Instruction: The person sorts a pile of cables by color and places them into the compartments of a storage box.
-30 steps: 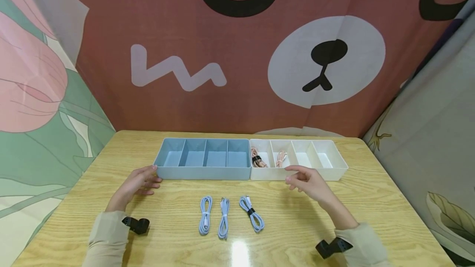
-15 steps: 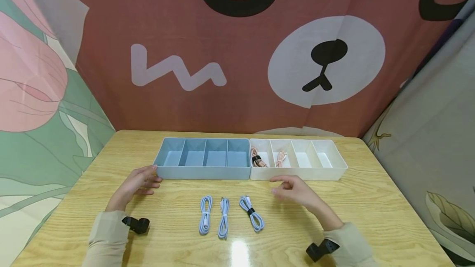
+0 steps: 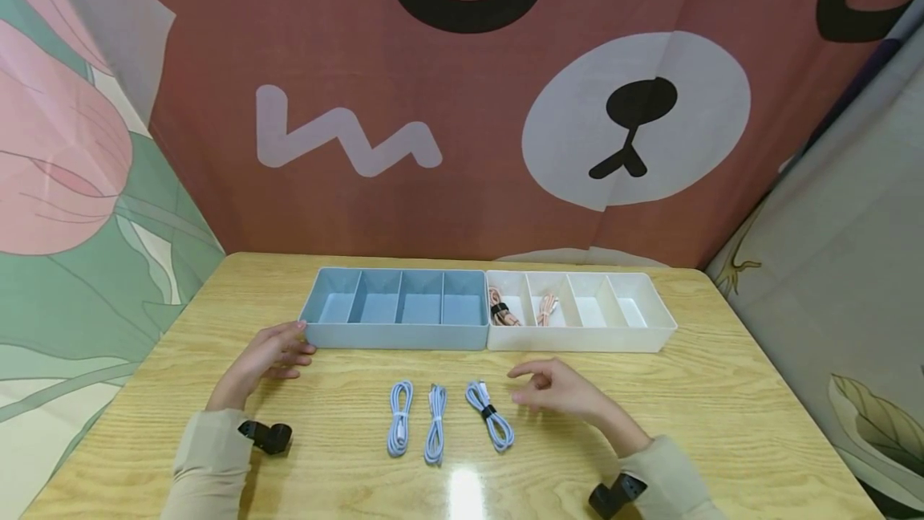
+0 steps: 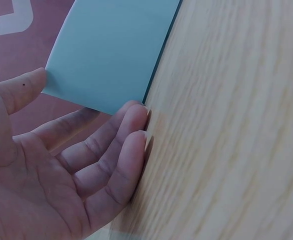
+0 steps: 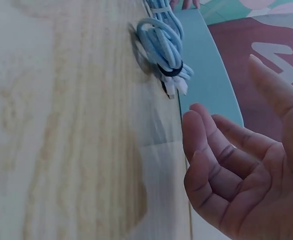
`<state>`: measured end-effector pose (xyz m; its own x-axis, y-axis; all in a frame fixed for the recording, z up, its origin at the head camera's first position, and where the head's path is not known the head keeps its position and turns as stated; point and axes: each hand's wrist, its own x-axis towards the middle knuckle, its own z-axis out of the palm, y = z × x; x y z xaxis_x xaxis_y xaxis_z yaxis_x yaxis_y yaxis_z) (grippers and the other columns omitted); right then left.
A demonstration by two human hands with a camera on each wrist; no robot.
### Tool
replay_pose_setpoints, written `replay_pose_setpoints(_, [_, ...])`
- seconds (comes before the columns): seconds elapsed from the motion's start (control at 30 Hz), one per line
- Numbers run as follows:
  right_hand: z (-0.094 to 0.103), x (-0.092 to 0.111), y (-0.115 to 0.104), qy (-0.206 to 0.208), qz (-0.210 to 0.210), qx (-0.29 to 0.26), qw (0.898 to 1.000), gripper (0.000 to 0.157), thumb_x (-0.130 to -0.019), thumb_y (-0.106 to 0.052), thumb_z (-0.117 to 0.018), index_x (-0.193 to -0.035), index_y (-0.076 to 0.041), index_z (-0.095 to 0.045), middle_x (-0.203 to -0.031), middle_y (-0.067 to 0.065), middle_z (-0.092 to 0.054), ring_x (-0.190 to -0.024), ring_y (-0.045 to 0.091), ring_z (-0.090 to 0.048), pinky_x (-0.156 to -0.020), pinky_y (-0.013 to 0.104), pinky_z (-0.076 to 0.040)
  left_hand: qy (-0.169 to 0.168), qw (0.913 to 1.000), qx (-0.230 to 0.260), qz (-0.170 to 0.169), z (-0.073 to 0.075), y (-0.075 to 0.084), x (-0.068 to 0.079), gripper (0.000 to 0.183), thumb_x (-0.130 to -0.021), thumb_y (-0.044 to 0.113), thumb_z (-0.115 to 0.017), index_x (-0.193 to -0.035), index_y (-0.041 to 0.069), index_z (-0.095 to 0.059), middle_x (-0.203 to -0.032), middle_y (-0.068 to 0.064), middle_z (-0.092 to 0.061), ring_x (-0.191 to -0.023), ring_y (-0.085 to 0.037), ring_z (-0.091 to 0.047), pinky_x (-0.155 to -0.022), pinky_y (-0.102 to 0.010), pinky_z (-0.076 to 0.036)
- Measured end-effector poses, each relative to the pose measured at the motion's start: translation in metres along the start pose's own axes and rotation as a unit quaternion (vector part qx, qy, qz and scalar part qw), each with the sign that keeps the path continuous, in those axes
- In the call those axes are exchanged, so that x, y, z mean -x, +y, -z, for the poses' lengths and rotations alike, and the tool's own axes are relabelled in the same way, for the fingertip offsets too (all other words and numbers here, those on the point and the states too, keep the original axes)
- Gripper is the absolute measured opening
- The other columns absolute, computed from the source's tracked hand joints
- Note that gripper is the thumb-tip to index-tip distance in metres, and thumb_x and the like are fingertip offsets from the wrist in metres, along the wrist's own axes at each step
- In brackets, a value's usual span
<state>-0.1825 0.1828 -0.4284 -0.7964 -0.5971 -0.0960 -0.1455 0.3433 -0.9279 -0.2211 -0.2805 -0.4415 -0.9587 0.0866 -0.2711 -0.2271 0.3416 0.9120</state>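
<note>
My left hand (image 3: 269, 359) rests at the front left corner of the blue divided box (image 3: 397, 336). In the left wrist view its thumb touches one edge of the blue box (image 4: 109, 50), and the loosely bent fingers (image 4: 129, 165) lie at the lower corner. My right hand (image 3: 561, 390) holds nothing, its fingers loosely bent just right of a blue cable with a black tie (image 3: 489, 416). That coiled cable (image 5: 161, 45) lies beyond the fingertips in the right wrist view. Two more coiled blue cables, a left one (image 3: 399, 419) and a middle one (image 3: 435, 425), lie beside it.
A white divided box (image 3: 606, 339) stands against the blue box's right end. Its first compartment holds a pink cable with a black tie (image 3: 501, 310); the second holds another pink cable (image 3: 546, 309). A printed cloth (image 3: 476, 207) hangs behind the wooden table (image 3: 339, 472).
My right hand has moved left and toward me, from the front of the white box to beside the black-tied blue cable. The left hand has stayed at the blue box's corner.
</note>
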Motion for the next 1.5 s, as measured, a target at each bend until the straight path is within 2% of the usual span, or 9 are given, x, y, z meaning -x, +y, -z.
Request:
replay_pose_setpoints(0.23, [-0.009, -0.001, 0.004, -0.027, -0.02, 0.026, 0.999, 0.048, -0.085, -0.017, -0.066, -0.121, 0.009, -0.05, -0.07, 0.019, -0.064, -0.057, 0.029, -0.061, -0.046, 0.025, -0.042, -0.002, 1.0, 0.001, 0.0, 0.0, 0.001, 0.0, 0.076, -0.093, 0.051, -0.042, -0.136, -0.01, -0.027, -0.098, -0.011, -0.063, -0.082, -0.017, -0.063, -0.068, -0.034, -0.052])
replay_pose_setpoints(0.4, [-0.015, 0.0, 0.0, -0.034, -0.039, 0.023, 0.998, 0.051, -0.083, -0.018, -0.068, -0.122, 0.009, -0.05, -0.069, 0.018, -0.065, -0.055, 0.033, -0.062, -0.045, 0.029, -0.046, 0.0, 1.0, 0.001, 0.002, 0.0, 0.001, 0.0, 0.076, -0.092, 0.051, -0.042, -0.136, -0.01, -0.027, -0.098, -0.011, -0.063, -0.082, -0.017, -0.063, -0.068, -0.034, -0.052])
replay_pose_setpoints(0.63, [-0.022, -0.003, 0.002, -0.041, -0.074, 0.023, 0.996, 0.05, -0.08, -0.02, -0.071, -0.121, 0.004, -0.054, -0.062, 0.015, -0.064, -0.05, 0.022, -0.062, -0.044, 0.03, -0.049, -0.001, 1.0, -0.002, 0.004, 0.0, 0.001, 0.0, 0.077, -0.092, 0.052, -0.042, -0.136, -0.01, -0.027, -0.097, -0.011, -0.063, -0.082, -0.017, -0.063, -0.067, -0.033, -0.052])
replay_pose_setpoints(0.73, [-0.024, -0.004, 0.003, -0.045, -0.076, 0.026, 0.996, 0.049, -0.078, -0.018, -0.073, -0.12, 0.002, -0.055, -0.059, 0.015, -0.063, -0.048, 0.021, -0.061, -0.043, 0.03, -0.048, -0.002, 1.0, 0.003, 0.003, 0.0, 0.001, 0.001, 0.076, -0.092, 0.051, -0.042, -0.136, -0.01, -0.027, -0.097, -0.011, -0.064, -0.082, -0.017, -0.063, -0.068, -0.034, -0.052])
replay_pose_setpoints(0.87, [-0.026, -0.005, 0.002, -0.047, -0.07, 0.018, 0.996, 0.047, -0.076, -0.011, -0.073, -0.118, 0.003, -0.057, -0.059, 0.017, -0.062, -0.049, 0.026, -0.062, -0.043, 0.032, -0.048, -0.004, 1.0, 0.008, 0.0, 0.0, 0.001, 0.001, 0.075, -0.093, 0.05, -0.042, -0.136, -0.009, -0.027, -0.098, -0.011, -0.063, -0.082, -0.018, -0.063, -0.068, -0.034, -0.052])
replay_pose_setpoints(1.0, [-0.026, -0.004, 0.003, -0.046, -0.069, 0.003, 0.997, 0.04, -0.076, -0.007, -0.072, -0.113, 0.003, -0.059, -0.06, 0.019, -0.062, -0.049, 0.029, -0.061, -0.044, 0.032, -0.049, -0.006, 1.0, 0.005, 0.0, 0.0, 0.001, 0.001, 0.076, -0.092, 0.051, -0.042, -0.136, -0.009, -0.026, -0.099, -0.011, -0.063, -0.083, -0.018, -0.063, -0.069, -0.034, -0.052])
replay_pose_setpoints(1.17, [-0.026, -0.003, 0.008, -0.044, -0.068, -0.021, 0.996, 0.027, -0.077, -0.004, -0.07, -0.101, 0.005, -0.063, -0.063, 0.018, -0.064, -0.049, 0.02, -0.062, -0.045, 0.027, -0.049, -0.006, 1.0, 0.005, 0.001, 0.001, 0.001, 0.0, 0.075, -0.093, 0.05, -0.042, -0.136, -0.009, -0.027, -0.099, -0.012, -0.063, -0.083, -0.018, -0.063, -0.069, -0.034, -0.052])
replay_pose_setpoints(1.27, [-0.025, -0.003, 0.008, -0.038, -0.07, -0.029, 0.996, 0.02, -0.077, -0.003, -0.07, -0.094, 0.005, -0.065, -0.064, 0.018, -0.064, -0.051, 0.02, -0.062, -0.045, 0.025, -0.048, -0.005, 1.0, 0.006, -0.001, 0.001, 0.001, 0.0, 0.073, -0.093, 0.05, -0.042, -0.135, -0.009, -0.029, -0.099, -0.012, -0.063, -0.083, -0.018, -0.063, -0.069, -0.034, -0.052])
replay_pose_setpoints(1.5, [-0.025, -0.001, 0.007, -0.018, -0.072, -0.044, 0.996, 0.015, -0.077, -0.001, -0.069, -0.089, 0.007, -0.066, -0.064, 0.014, -0.065, -0.051, 0.013, -0.061, -0.047, 0.024, -0.049, -0.005, 1.0, 0.007, 0.0, 0.001, 0.001, 0.001, 0.074, -0.093, 0.049, -0.042, -0.136, -0.009, -0.027, -0.099, -0.012, -0.063, -0.083, -0.018, -0.063, -0.068, -0.034, -0.052])
